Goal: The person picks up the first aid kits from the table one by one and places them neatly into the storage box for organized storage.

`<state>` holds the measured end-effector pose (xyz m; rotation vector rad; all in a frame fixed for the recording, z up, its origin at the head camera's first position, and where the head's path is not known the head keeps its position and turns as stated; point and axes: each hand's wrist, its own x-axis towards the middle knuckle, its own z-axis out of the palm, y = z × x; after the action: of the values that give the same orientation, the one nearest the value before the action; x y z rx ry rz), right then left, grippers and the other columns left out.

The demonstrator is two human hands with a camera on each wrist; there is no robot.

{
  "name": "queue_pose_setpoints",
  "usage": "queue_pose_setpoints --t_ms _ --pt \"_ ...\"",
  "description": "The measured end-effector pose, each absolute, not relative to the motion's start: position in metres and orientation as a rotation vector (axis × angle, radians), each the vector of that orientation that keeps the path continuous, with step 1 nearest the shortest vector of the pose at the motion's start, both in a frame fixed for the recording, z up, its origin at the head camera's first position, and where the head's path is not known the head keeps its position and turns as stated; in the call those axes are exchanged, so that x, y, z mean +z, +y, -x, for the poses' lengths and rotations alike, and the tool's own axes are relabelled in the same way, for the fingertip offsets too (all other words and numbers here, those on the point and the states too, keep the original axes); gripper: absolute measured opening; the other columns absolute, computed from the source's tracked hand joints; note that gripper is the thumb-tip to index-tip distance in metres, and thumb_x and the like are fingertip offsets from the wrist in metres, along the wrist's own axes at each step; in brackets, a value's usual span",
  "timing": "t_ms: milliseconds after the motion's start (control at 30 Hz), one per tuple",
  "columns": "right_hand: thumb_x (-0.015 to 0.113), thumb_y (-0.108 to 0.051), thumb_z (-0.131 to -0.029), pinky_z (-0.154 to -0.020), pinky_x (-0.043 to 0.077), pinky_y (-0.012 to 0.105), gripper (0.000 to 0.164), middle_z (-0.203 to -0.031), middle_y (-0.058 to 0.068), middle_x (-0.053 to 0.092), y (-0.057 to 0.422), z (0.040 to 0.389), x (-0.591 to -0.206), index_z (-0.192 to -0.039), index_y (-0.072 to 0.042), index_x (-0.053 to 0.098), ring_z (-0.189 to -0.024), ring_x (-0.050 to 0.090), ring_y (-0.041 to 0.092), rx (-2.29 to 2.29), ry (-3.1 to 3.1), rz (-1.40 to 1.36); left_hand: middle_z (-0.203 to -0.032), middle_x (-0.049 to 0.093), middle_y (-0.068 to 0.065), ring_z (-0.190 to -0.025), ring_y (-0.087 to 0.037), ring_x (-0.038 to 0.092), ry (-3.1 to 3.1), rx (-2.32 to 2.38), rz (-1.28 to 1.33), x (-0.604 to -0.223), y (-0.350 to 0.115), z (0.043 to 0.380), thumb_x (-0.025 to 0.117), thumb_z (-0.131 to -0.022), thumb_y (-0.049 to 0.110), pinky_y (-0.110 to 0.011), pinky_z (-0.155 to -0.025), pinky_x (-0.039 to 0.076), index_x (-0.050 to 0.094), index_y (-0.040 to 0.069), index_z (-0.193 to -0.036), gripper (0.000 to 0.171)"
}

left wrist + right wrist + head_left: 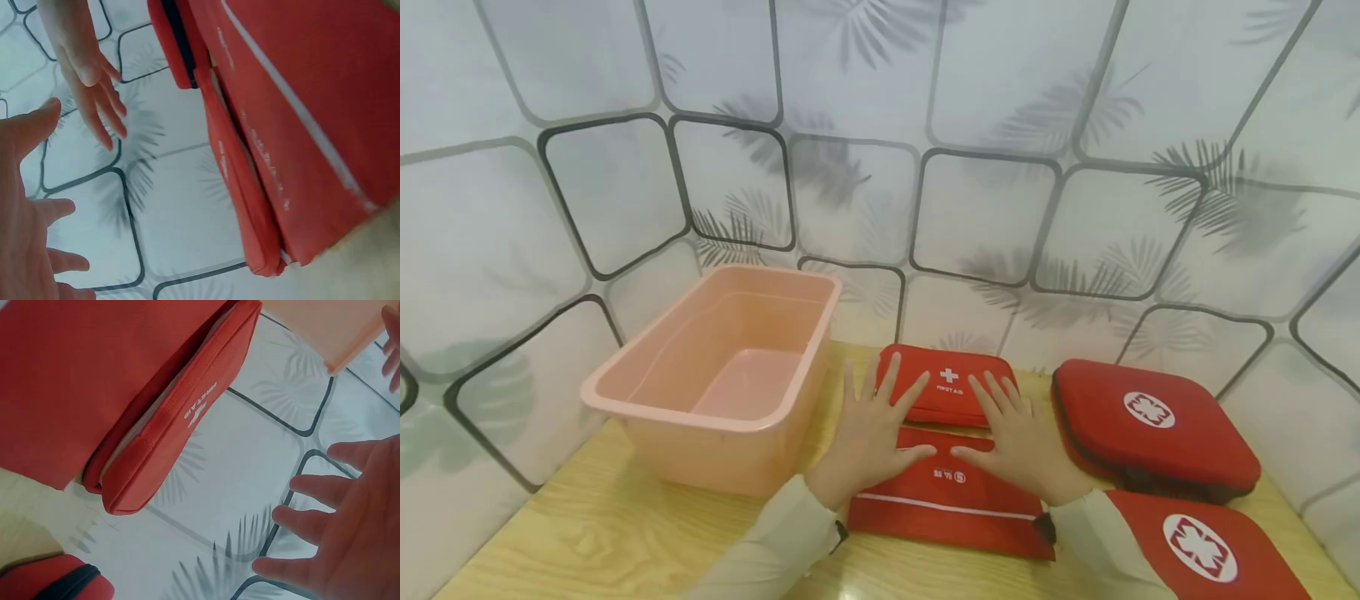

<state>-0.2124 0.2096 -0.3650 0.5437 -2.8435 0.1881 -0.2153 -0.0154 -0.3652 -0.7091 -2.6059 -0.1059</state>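
Both hands are held out side by side with fingers spread, and neither holds anything. In the head view my left hand (868,433) overlaps the left edges of a red first aid pouch (932,392) and a flat red pouch with a white stripe (951,512). My right hand (1018,437) overlaps the right side of those same pouches. The wrist views show a gap between the hands and the pouches. The first aid pouch has a white cross and lies behind the striped one. Thumbs point toward each other over the striped pouch.
A pink plastic tub (711,421) stands at the left on the wooden table (580,533). To the right lies a red hard case (1165,433) with a white emblem. Another red case (1232,567) sits before it, partly behind the right sleeve. A patterned wall covering (985,217) rises behind.
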Motion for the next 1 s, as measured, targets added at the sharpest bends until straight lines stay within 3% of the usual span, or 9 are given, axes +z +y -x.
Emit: queue_pose_setpoints --t_ms 233,433,667,1000 --pt "0.065 -0.056 -0.076 -0.102 0.023 0.07 0.092 -0.151 0.019 0.032 0.208 0.215 -0.357 -0.146 -0.008 0.029 -0.136 0.03 0.045 0.196 -2.834 -0.599 -0.153 0.027 -0.017 -0.14 -0.041 0.027 -2.575 -0.037 0.692 -0.346 -0.02 0.204 0.06 -0.079 0.058 -0.063 -0.109 0.02 0.022 0.024 -0.149 0.087" --pt "0.067 -0.055 -0.074 -0.101 0.028 0.067 0.092 -0.143 0.02 0.043 0.21 0.219 -0.353 -0.145 -0.009 0.032 -0.128 0.045 0.041 0.169 -2.811 -0.654 -0.145 0.037 -0.018 -0.131 -0.037 0.039 -2.462 -0.045 0.67 -0.33 -0.03 0.19 0.066 -0.077 0.05 -0.055 -0.108 0.028 0.033 0.019 -0.145 0.082" --pt "0.069 -0.055 -0.073 -0.099 0.034 0.063 0.086 -0.131 0.016 0.055 0.21 0.224 -0.349 -0.14 -0.01 0.042 -0.12 0.052 0.034 0.101 -2.795 -0.723 -0.135 0.047 -0.014 -0.122 -0.032 0.045 -2.375 -0.029 0.604 -0.312 -0.048 0.179 0.069 -0.073 0.049 -0.048 -0.105 0.035 0.043 0.017 -0.14 0.078" --pt "0.069 -0.056 -0.072 -0.1 0.042 0.05 0.077 -0.127 0.009 0.06 0.202 0.238 -0.35 -0.132 -0.011 0.052 -0.117 0.056 0.03 0.102 -2.991 -0.872 -0.115 0.06 -0.016 -0.109 -0.034 0.053 -2.393 -0.08 0.459 -0.295 -0.09 0.177 0.07 -0.075 0.042 -0.048 -0.101 0.038 0.049 0.001 -0.127 0.07"
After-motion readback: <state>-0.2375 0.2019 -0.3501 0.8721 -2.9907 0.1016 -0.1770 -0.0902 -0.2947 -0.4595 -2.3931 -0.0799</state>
